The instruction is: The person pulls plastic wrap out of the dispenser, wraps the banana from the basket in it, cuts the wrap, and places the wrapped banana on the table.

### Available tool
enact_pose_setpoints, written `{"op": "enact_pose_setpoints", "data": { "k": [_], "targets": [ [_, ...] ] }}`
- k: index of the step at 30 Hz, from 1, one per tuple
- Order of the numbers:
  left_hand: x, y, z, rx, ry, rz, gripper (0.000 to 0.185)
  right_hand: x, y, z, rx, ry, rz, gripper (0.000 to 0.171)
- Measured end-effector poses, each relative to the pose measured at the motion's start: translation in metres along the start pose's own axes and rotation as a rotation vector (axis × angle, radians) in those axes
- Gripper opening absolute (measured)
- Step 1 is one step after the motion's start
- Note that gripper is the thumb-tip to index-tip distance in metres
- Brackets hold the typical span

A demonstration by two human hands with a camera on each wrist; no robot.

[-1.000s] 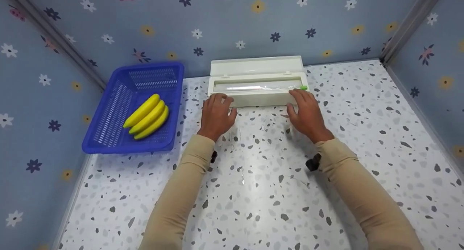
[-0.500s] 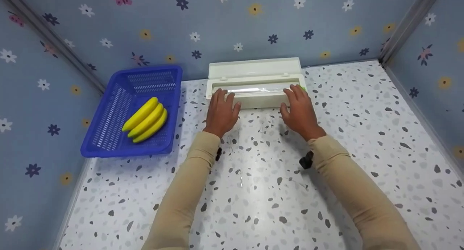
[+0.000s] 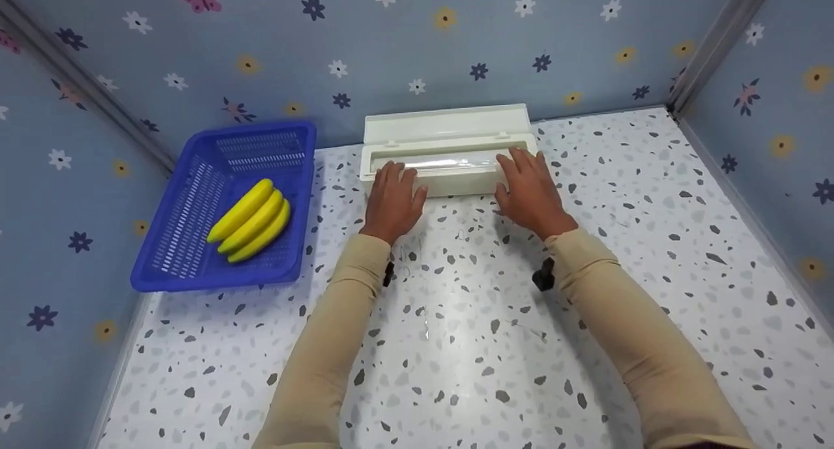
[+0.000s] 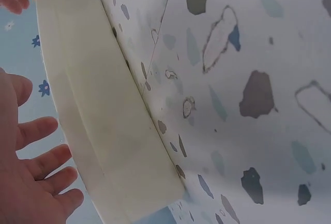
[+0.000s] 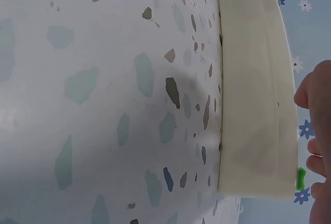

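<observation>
Head view: two tan sleeves are seen reaching forward over the speckled bench [image 3: 456, 345], and a sheet of clear film [image 3: 427, 318] is made out lying flat on the bench between the forearms, traceable only by its glare and faint creases. The left hand [image 3: 391, 201] is placed palm down at the left part of the cream film dispenser [image 3: 449, 183], with straight, slightly spread fingers [image 3: 393, 174] laid over the front wall toward the open trough; nothing is gripped. The right hand [image 3: 531, 191] is placed likewise at the right part of the dispenser, fingers [image 3: 521, 162] extended and flat over the front rim, nothing enclosed. The dispenser is set near the far edge of the bench, just before the back wall, long side across the view, with its lid [image 3: 446, 123] folded open behind it and the film roll [image 3: 453, 164] visible in the trough between the two hands. In the left wrist view the left-hand fingers [image 4: 44, 162] are recorded as straight and parted beside the dispenser's front wall [image 4: 98, 131]. In the right wrist view the right-hand fingers [image 5: 315, 100] are seen only at the frame edge beyond the dispenser [image 5: 253, 94], near a small green cutter tab [image 5: 300, 178]. Farther left, a blue basket [image 3: 195, 266] is noted well apart from the dispenser, against the left wall, with three yellow bananas [image 3: 251, 219] lying in it.
</observation>
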State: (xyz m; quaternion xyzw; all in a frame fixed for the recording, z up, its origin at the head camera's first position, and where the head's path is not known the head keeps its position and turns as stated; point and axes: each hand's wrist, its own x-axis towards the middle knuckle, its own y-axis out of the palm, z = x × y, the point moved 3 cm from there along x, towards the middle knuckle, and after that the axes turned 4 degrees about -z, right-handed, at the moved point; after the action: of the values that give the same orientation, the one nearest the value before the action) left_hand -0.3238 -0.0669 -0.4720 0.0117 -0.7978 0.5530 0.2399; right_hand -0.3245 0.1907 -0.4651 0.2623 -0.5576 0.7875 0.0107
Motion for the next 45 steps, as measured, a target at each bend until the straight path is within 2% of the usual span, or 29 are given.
{"op": "enact_pose_setpoints", "data": {
  "k": [4, 8, 17, 22, 28, 34, 40, 45],
  "targets": [
    [0.002, 0.001, 0.001, 0.024, -0.002, 0.031, 0.045, 0.002, 0.004, 0.001, -0.014, 0.007, 0.038, 0.051],
    [0.003, 0.002, 0.002, 0.020, -0.024, 0.067, 0.048, 0.002, 0.009, 0.001, -0.021, -0.006, 0.040, 0.051],
    [0.007, 0.001, 0.006, 0.027, -0.034, 0.024, 0.044, 0.005, 0.009, -0.001, -0.050, 0.001, 0.058, 0.045],
    [0.009, 0.000, 0.009, 0.044, -0.080, 0.070, 0.047, 0.009, 0.009, 0.000, -0.058, 0.001, 0.077, 0.042],
    [0.009, -0.001, 0.008, 0.050, -0.102, 0.109, 0.052, 0.009, 0.009, 0.000, -0.052, -0.016, 0.055, 0.038],
    [0.014, -0.004, 0.004, 0.080, -0.097, 0.095, 0.056, 0.011, 0.008, -0.001, -0.077, -0.032, 0.051, 0.041],
    [0.019, -0.005, 0.002, 0.012, -0.114, 0.081, 0.060, 0.010, 0.007, -0.001, -0.098, -0.047, 0.089, 0.052],
    [0.019, -0.007, 0.004, -0.053, -0.149, 0.086, 0.063, 0.009, 0.007, 0.002, -0.120, -0.065, 0.104, 0.048]
  ]
}}
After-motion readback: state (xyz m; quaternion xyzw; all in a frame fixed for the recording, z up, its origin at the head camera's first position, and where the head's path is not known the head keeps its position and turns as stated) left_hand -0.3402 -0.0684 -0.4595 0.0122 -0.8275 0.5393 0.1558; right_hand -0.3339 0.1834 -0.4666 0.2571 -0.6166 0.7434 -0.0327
